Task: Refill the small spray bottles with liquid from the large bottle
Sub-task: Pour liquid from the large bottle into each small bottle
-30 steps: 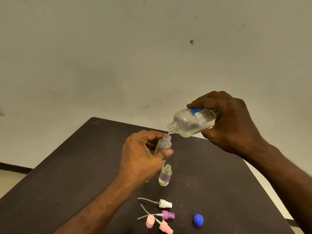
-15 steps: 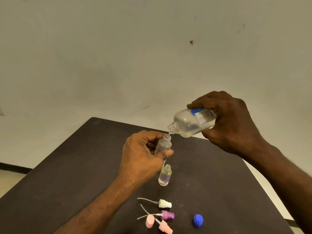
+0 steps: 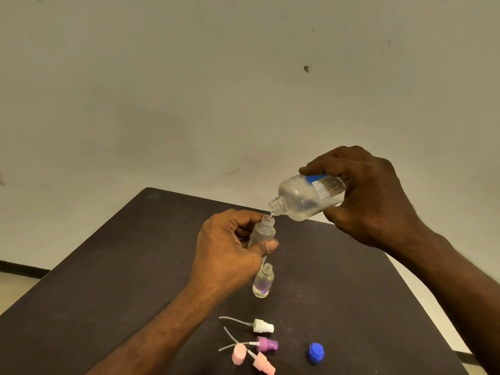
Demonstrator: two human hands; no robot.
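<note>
My right hand [image 3: 370,201] grips the large clear bottle [image 3: 305,198] with a blue and white label, tilted so its open neck points down to the left. A thin stream of liquid runs from that neck into a small frosted spray bottle [image 3: 263,231]. My left hand [image 3: 227,253] holds this small bottle above the table, thumb across its front. A second small bottle [image 3: 263,281] stands upright and uncapped on the dark table [image 3: 108,266], just below my left thumb, with clear liquid inside.
Near the table's front edge lie a white spray head [image 3: 262,326], a purple spray head [image 3: 266,344], a pink spray head [image 3: 263,365] and a pink cap [image 3: 239,353], their dip tubes pointing left. A blue screw cap [image 3: 315,352] sits to their right. A pale wall rises behind.
Almost nothing differs: both hands stay in place and the large bottle stays tilted over the small one while liquid keeps running.
</note>
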